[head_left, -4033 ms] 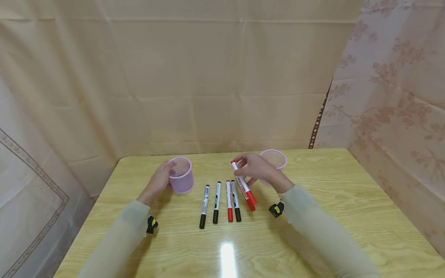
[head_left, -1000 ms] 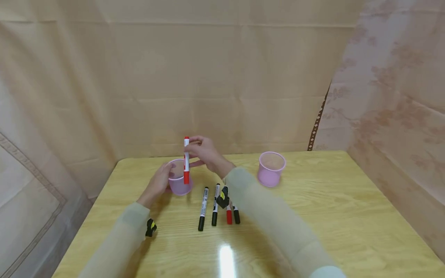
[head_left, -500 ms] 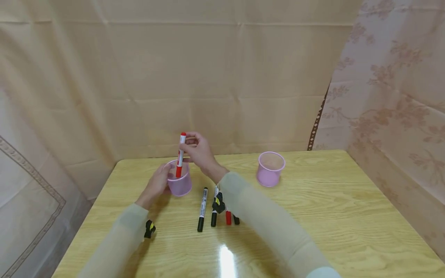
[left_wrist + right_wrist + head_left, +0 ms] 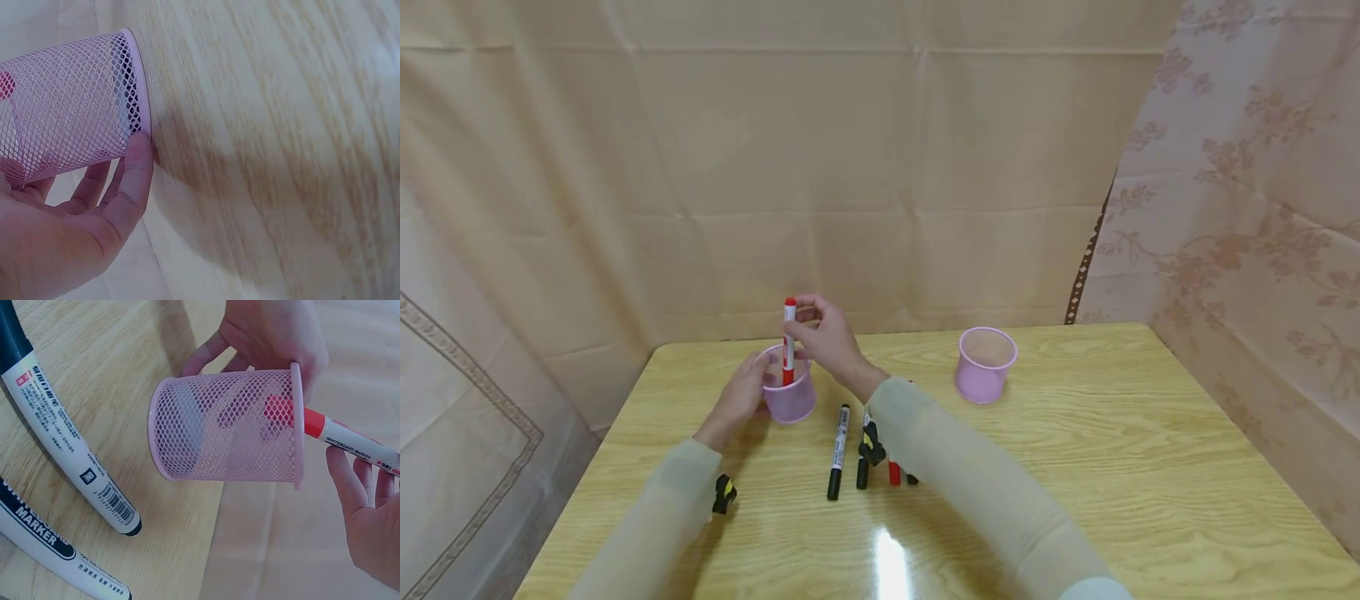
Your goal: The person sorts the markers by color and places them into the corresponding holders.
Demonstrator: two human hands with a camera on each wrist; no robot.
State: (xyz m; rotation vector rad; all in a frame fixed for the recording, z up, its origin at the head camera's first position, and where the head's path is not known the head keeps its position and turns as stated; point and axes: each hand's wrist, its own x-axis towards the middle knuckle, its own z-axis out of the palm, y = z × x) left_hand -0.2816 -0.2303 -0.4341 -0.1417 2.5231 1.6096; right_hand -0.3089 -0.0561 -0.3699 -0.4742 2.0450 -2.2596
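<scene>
A red-capped whiteboard marker [image 4: 788, 342] stands nearly upright, pinched by my right hand [image 4: 833, 337] near its upper end. Its red cap reaches down inside the rim of the left pink mesh pen holder [image 4: 792, 407]. In the right wrist view the red cap shows through the mesh of the holder [image 4: 187, 425], while the white barrel [image 4: 350, 442] sticks out past the rim. My left hand [image 4: 745, 393] grips that holder from its left side. The left wrist view shows fingers around the mesh wall [image 4: 69, 106], with one fingertip at the base edge.
A second pink mesh pen holder [image 4: 980, 383] stands at the back right of the wooden table [image 4: 1112, 433]. Black-capped markers [image 4: 838, 454] and a red-capped one [image 4: 894, 472] lie in the middle, partly hidden by my right sleeve [image 4: 970, 475]. Curtains hang behind.
My right hand has lifted the red marker from the row, carried it left, and lowered its cap end into the left holder. The left hand stays on the holder.
</scene>
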